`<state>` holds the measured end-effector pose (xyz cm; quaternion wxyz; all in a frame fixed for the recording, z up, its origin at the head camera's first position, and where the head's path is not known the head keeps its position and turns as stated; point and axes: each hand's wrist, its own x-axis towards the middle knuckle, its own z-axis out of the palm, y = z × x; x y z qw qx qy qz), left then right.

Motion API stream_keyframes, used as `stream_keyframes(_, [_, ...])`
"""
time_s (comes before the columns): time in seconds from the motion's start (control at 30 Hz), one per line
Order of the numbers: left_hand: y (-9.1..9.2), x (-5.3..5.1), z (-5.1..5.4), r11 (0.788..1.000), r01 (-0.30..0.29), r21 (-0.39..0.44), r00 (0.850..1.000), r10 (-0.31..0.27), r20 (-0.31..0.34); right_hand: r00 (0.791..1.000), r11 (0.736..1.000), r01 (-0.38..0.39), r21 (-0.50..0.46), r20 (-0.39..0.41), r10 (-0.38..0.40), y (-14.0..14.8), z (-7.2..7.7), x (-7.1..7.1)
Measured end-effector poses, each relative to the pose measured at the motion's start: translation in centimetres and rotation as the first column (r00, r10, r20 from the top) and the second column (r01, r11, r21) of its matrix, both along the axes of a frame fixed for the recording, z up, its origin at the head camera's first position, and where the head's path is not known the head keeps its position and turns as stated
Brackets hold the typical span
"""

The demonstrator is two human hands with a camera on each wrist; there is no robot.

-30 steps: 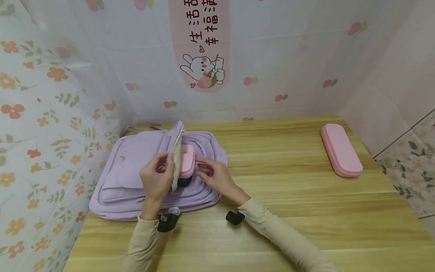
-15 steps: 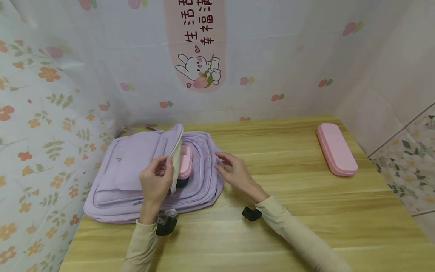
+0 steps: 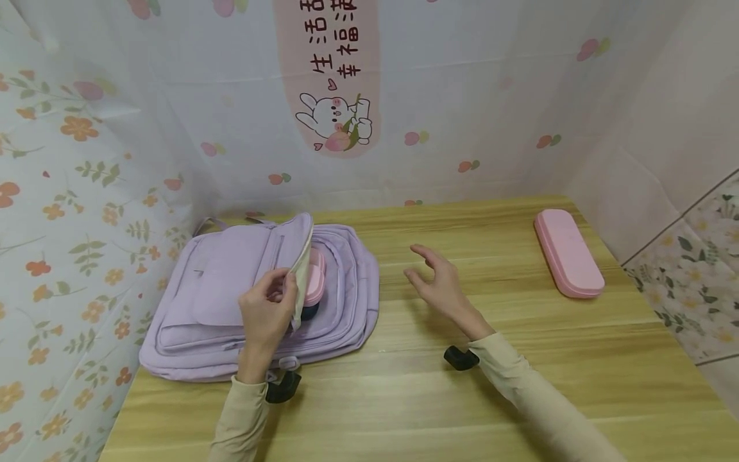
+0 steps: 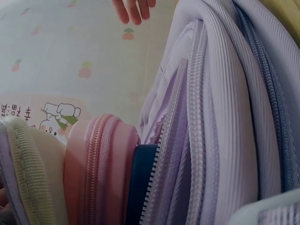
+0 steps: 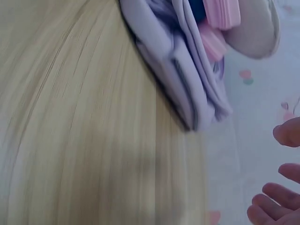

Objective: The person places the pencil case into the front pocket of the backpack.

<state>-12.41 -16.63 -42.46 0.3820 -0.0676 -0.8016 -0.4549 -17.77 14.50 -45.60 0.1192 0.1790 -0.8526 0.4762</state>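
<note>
Right hand (image 3: pixel 443 285) moved away from the bag (image 3: pixel 353 308), now wide above the bench (image 3: pixel 375 410), left hand (image 3: pixel 265 314) pinching the flap (image 3: pixel 297 234), pouch (image 3: pixel 314 283) inside, zip (image 4: pixel 96 159) clear only from left wrist, 1 case (image 3: pixel 570 253) in head view alone

A wood-grain table (image 3: pixel 392 398) bears a lilac backpack (image 3: pixel 225 276) and a pink case (image 3: pixel 569 253).

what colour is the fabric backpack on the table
Pale purple; the fabric backpack shows best in the head view.
</note>
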Motion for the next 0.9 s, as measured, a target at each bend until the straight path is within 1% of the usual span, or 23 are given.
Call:
stream_keyframes(0.1, [0.0,0.0,0.0,1.0,0.003,-0.018,1.0,-0.003,0.006,0.999,0.999,0.042,0.002,0.004,-0.042,1.5,-0.1,0.0])
stream_keyframes(0.23, [0.1,0.0,0.0,1.0,0.002,-0.028,1.0,-0.002,0.011,0.992,0.993,0.119,0.01,0.028,-0.119,3.8,-0.3,0.1])
stream_keyframes(0.4, [0.1,0.0,-0.1,0.999,-0.001,-0.034,1.0,0.002,0.02,0.976,0.976,0.213,0.041,0.025,-0.215,6.2,-0.1,-0.1])
stream_keyframes(0.53, [0.0,0.0,-0.1,0.999,0.0,-0.041,1.0,0.001,0.02,0.961,0.96,0.271,0.077,0.038,-0.274,8.2,0.1,-0.3])
stream_keyframes(0.63, [0.0,0.0,-0.2,0.999,0.004,-0.045,1.0,-0.003,0.02,0.945,0.944,0.318,0.087,0.046,-0.323,9.8,0.3,-0.3])
stream_keyframes(0.7, [0.0,-0.1,-0.2,0.999,0.006,-0.049,1.0,-0.005,0.02,0.932,0.932,0.351,0.094,0.065,-0.357,10.9,0.4,-0.3])
stream_keyframes(0.9, [-0.1,-0.2,-0.1,0.998,0.005,-0.057,1.0,-0.004,0.016,0.873,0.87,0.47,0.149,0.071,-0.483,14.3,0.6,0.0])
